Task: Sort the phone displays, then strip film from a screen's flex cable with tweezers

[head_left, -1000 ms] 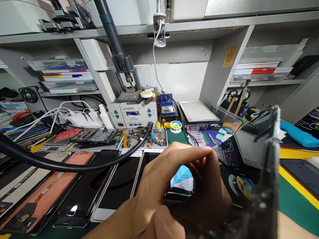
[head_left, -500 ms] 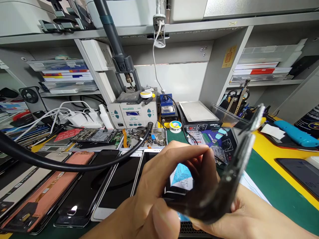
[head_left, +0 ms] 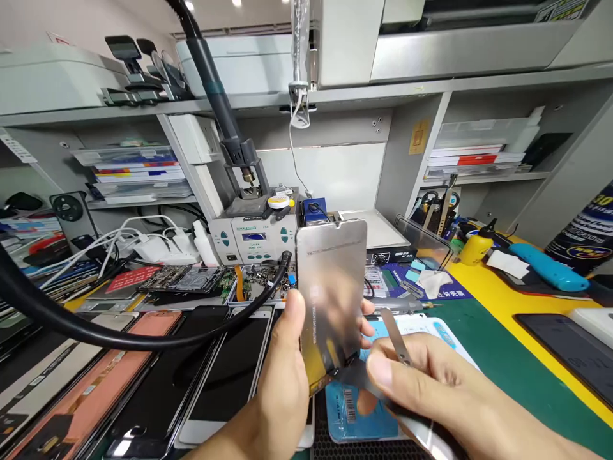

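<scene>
Above the near part of the bench (head_left: 507,348), a metal-backed panel (head_left: 332,275) is clamped in the left hand (head_left: 282,377), thumb along one long edge and fingers curled behind the other. It is held nearly upright, probably so that its back can be seen and its lower end left within reach. At that end a thin dark strip (head_left: 354,375) is pinched by the right hand (head_left: 431,377), seemingly for control close to the join; whether the two parts are attached cannot be told. A narrow metal piece (head_left: 394,335) is stuck up beside the right thumb. The hands are set apart, bridged by the strip.

Beneath them a blue packet (head_left: 359,415) is laid. To the left, phones (head_left: 234,377) are lined up side by side, apparently to be kept sorted, with a black hose (head_left: 177,340) slung over them. Farther back, small parts are gathered in a tray (head_left: 256,281).

Half a second earlier, a dark bent part was held close to the lens and the panel's back was not shown; now it is faced squarely, and more upper shelving is taken in.
</scene>
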Demonstrator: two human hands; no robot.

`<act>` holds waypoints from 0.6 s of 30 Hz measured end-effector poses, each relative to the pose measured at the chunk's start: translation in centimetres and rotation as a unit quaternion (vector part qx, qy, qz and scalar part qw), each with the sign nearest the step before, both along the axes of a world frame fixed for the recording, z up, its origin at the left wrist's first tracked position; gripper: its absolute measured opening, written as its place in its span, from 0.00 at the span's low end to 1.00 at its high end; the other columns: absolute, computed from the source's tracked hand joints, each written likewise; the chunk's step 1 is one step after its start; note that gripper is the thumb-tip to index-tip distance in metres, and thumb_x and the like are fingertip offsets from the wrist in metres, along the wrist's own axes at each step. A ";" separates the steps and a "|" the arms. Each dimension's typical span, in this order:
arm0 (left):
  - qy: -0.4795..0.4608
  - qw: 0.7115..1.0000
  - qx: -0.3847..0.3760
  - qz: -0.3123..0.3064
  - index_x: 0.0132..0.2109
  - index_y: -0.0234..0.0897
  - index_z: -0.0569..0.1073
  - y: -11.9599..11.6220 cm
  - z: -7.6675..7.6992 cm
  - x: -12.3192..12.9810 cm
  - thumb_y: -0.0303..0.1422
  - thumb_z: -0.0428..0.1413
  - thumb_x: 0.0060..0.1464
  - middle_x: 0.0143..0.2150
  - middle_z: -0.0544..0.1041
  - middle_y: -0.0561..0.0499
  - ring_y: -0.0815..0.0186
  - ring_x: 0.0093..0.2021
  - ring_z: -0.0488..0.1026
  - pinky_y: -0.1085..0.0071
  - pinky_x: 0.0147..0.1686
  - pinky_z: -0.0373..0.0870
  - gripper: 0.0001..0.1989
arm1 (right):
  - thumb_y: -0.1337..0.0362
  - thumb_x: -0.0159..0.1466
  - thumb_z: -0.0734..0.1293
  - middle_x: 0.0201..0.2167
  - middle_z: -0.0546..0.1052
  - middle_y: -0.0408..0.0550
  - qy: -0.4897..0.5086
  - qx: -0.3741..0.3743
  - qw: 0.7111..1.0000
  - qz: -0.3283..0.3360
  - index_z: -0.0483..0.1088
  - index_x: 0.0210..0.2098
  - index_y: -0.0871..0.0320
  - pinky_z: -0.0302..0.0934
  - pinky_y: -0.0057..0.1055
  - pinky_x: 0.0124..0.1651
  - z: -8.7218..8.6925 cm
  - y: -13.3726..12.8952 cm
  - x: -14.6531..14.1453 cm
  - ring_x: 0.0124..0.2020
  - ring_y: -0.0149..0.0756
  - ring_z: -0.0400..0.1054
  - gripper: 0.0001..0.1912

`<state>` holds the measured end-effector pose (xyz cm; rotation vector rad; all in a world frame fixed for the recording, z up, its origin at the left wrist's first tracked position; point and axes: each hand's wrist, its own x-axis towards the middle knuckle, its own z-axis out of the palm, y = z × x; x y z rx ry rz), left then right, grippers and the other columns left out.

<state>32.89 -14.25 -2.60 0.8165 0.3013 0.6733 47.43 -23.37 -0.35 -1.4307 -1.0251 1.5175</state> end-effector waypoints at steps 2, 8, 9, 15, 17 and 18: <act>0.018 0.999 0.028 0.004 0.51 0.33 0.81 0.3 0.2 0.2 0.58 0.49 0.59 0.44 0.82 0.41 0.45 0.49 0.77 0.56 0.53 0.71 0.34 | 0.36 0.57 0.69 0.21 0.61 0.38 0.036 0.010 0.998 -0.047 0.70 0.26 0.58 0.46 0.26 0.25 0.0 0.0 0.2 0.23 0.27 0.50 0.29; -0.014 0.999 0.020 -0.036 0.51 0.30 0.80 0.6 -0.2 0.2 0.54 0.42 0.64 0.44 0.82 0.38 0.52 0.41 0.78 0.61 0.43 0.74 0.34 | 0.44 0.67 0.63 0.17 0.52 0.32 0.139 0.095 0.978 -0.124 0.70 0.28 0.58 0.36 0.23 0.19 -0.7 0.3 2.1 0.17 0.23 0.38 0.25; -0.005 0.999 0.021 -0.041 0.50 0.29 0.80 0.7 -0.2 0.2 0.55 0.41 0.63 0.43 0.82 0.37 0.52 0.40 0.79 0.62 0.41 0.75 0.36 | 0.45 0.68 0.62 0.18 0.56 0.34 0.144 0.124 0.972 -0.138 0.70 0.27 0.58 0.41 0.23 0.19 -0.6 0.4 2.6 0.16 0.23 0.43 0.24; 0.049 0.997 0.020 -0.063 0.46 0.25 0.80 0.4 0.3 0.4 0.58 0.35 0.62 0.38 0.80 0.34 0.53 0.37 0.78 0.64 0.34 0.75 0.43 | 0.44 0.68 0.63 0.28 0.74 0.45 -0.064 0.350 0.899 -0.256 0.76 0.30 0.54 0.67 0.27 0.34 0.7 0.5 4.1 0.31 0.34 0.69 0.22; 0.057 0.996 0.010 -0.070 0.46 0.24 0.81 0.2 0.3 0.5 0.58 0.34 0.62 0.37 0.80 0.34 0.53 0.36 0.78 0.63 0.34 0.75 0.43 | 0.43 0.69 0.60 0.21 0.72 0.44 -0.138 0.339 0.879 -0.304 0.76 0.29 0.53 0.62 0.25 0.22 0.7 0.1 3.9 0.22 0.32 0.65 0.25; 0.060 0.996 0.005 -0.070 0.46 0.24 0.81 0.2 0.3 0.6 0.58 0.35 0.62 0.37 0.80 0.34 0.53 0.36 0.78 0.62 0.35 0.75 0.43 | 0.44 0.70 0.58 0.18 0.70 0.43 -0.174 0.334 0.867 -0.326 0.77 0.29 0.53 0.59 0.25 0.19 0.5 -0.2 3.6 0.19 0.31 0.63 0.26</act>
